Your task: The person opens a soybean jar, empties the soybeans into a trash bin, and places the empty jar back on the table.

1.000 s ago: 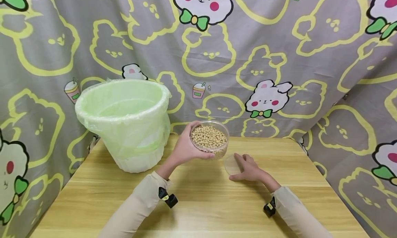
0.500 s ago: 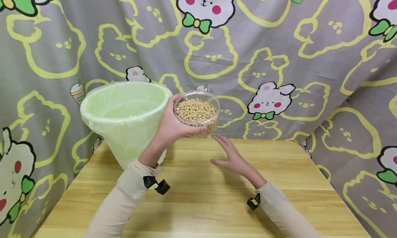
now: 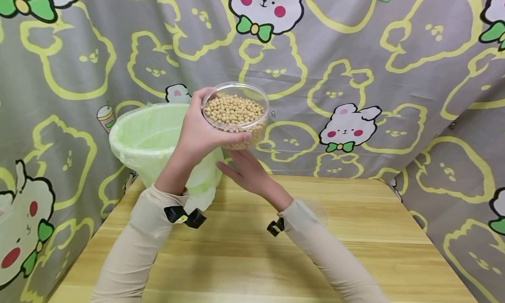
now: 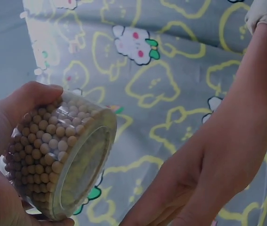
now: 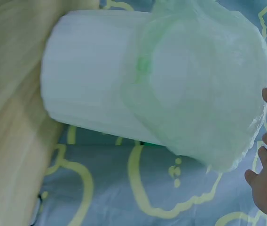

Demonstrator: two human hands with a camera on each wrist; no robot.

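Observation:
My left hand grips a clear round plastic tub by its side, thumb along the near wall. Round tan beans, like soybeans, fill the tub, which is raised above the table and has no lid on. My right hand is just below the tub in the head view, fingers extended and partly hidden behind it. From the left wrist, the right hand appears beside the tub's base with nothing held. A clear round lid lies on the table, partly hidden by the right sleeve.
A white bin with a pale green plastic liner stands at the back left of the wooden table, partly behind the left hand. Close behind the table hangs a grey patterned curtain.
My left hand has lifted the tub of beans up and left, nearer the bin. My right hand has left the lid on the table and moved left to below the tub.

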